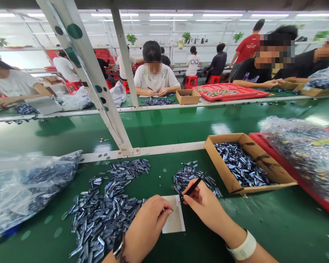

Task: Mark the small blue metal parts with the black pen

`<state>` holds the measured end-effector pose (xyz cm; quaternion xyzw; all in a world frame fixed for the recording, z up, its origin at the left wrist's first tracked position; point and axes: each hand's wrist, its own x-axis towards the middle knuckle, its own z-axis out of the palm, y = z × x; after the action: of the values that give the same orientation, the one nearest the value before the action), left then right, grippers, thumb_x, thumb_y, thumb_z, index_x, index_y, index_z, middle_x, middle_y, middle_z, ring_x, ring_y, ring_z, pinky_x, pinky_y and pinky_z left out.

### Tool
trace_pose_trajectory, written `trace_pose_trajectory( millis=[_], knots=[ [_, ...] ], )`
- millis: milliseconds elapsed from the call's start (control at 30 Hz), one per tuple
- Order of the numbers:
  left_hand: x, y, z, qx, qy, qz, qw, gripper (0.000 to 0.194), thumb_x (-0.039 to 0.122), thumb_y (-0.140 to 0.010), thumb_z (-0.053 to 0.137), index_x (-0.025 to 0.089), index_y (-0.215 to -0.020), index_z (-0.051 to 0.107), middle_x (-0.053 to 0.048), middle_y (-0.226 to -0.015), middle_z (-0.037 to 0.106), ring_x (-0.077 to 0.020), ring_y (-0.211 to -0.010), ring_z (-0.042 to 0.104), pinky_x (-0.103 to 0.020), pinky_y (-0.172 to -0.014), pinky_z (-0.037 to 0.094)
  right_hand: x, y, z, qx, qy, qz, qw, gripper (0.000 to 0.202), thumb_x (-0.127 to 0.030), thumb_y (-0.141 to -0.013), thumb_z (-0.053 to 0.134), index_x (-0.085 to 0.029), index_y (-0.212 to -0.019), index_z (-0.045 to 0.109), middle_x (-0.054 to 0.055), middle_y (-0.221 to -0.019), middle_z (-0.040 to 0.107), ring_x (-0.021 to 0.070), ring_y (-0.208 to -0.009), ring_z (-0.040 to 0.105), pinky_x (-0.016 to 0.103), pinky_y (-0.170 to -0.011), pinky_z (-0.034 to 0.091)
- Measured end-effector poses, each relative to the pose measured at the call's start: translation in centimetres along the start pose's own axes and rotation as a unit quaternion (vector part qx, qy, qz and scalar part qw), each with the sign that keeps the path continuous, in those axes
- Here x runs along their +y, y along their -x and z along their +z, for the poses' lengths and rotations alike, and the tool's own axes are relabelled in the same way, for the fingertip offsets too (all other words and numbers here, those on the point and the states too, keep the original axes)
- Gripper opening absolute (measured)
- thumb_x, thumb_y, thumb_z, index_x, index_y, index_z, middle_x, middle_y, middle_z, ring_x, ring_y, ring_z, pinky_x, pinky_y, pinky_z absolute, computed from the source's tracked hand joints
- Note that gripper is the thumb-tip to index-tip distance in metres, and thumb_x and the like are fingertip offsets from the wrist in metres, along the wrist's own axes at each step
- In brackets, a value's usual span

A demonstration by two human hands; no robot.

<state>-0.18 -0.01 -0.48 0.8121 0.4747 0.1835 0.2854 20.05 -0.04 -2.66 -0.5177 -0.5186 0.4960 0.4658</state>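
In the head view my right hand (201, 202) is closed round black tweezers (192, 189), their tips pointing down and left over the edge of a small white card (173, 223). My left hand (149, 221) is pinched above the card's left side. A tiny dark bit shows at its fingertips, too small to name. Left of that hand spreads a large heap of shiny dark metallic parts (104, 212). A smaller pile of similar parts (185, 173) lies behind the card, partly hidden by my right hand.
A cardboard box (263, 189) of the same parts stands at right, beside a red tray (315, 195) bearing a bulging plastic bag (304, 153). Another clear bag (30, 190) lies at left. A slanted metal post (98, 91) rises ahead. Several people sit across the green belt (167, 124).
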Motion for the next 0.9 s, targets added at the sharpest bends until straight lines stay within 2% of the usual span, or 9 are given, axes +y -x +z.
trace_pose_trajectory(
  millis=[100,200,300,433,600,900],
  knots=[
    [0.0,-0.09,0.37,-0.037,-0.019,-0.003,0.999,0.014,0.011,-0.088,0.057,0.022,-0.084,0.065,-0.001,-0.085,0.068,-0.0194,-0.084,0.063,-0.032,-0.08,0.051,-0.24,0.05,-0.04,-0.007,0.023,-0.007,1.0,0.013,-0.016,-0.082,0.063,-0.023,-0.088,0.054,0.0,-0.081,0.063,0.0195,-0.075,0.066,0.035,-0.072,0.057],
    [-0.15,-0.14,0.37,-0.034,-0.038,-0.012,0.999,0.013,0.011,-0.085,0.062,0.022,-0.091,0.067,-0.002,-0.09,0.066,-0.0205,-0.086,0.063,-0.033,-0.081,0.051,-0.39,0.09,-0.02,-0.01,0.036,-0.012,0.999,0.013,-0.013,-0.082,0.062,-0.023,-0.087,0.054,0.0,-0.081,0.062,0.0193,-0.075,0.065,0.034,-0.071,0.056],
    [-0.14,-0.04,0.27,-0.027,-0.035,-0.034,0.998,0.022,0.01,-0.081,0.064,0.02,-0.101,0.065,-0.005,-0.096,0.064,-0.0215,-0.087,0.062,-0.035,-0.081,0.051,-0.4,0.05,-0.04,-0.013,0.044,-0.013,0.999,0.013,-0.013,-0.082,0.061,-0.023,-0.086,0.054,-0.001,-0.081,0.062,0.0193,-0.074,0.065,0.034,-0.071,0.055],
    [-0.08,0.04,0.13,-0.039,-0.02,-0.04,0.998,0.015,0.01,-0.082,0.06,0.02,-0.09,0.066,-0.005,-0.096,0.063,-0.0213,-0.091,0.062,-0.034,-0.083,0.05,-0.27,-0.04,-0.08,-0.014,0.048,-0.004,0.999,0.013,-0.015,-0.081,0.062,-0.023,-0.086,0.053,-0.001,-0.079,0.062,0.0197,-0.073,0.065,0.034,-0.07,0.055],
    [0.17,-0.11,0.08,-0.046,-0.012,-0.039,0.998,0.016,0.008,-0.083,0.056,0.02,-0.08,0.066,-0.004,-0.091,0.063,-0.0202,-0.089,0.061,-0.033,-0.082,0.048,-0.2,0.06,-0.04,-0.017,0.06,-0.003,0.998,0.012,-0.017,-0.082,0.061,-0.023,-0.087,0.052,-0.001,-0.078,0.062,0.02,-0.073,0.066,0.034,-0.069,0.054],
    [0.24,-0.23,0.31,-0.034,-0.005,-0.034,0.999,0.017,0.006,-0.081,0.058,0.02,-0.078,0.066,-0.003,-0.09,0.063,-0.0196,-0.088,0.061,-0.031,-0.08,0.048,-0.44,-0.07,-0.02,-0.028,0.067,0.002,0.997,0.012,-0.017,-0.082,0.059,-0.024,-0.088,0.051,0.0,-0.079,0.062,0.0203,-0.074,0.065,0.035,-0.07,0.054]
  ],
)
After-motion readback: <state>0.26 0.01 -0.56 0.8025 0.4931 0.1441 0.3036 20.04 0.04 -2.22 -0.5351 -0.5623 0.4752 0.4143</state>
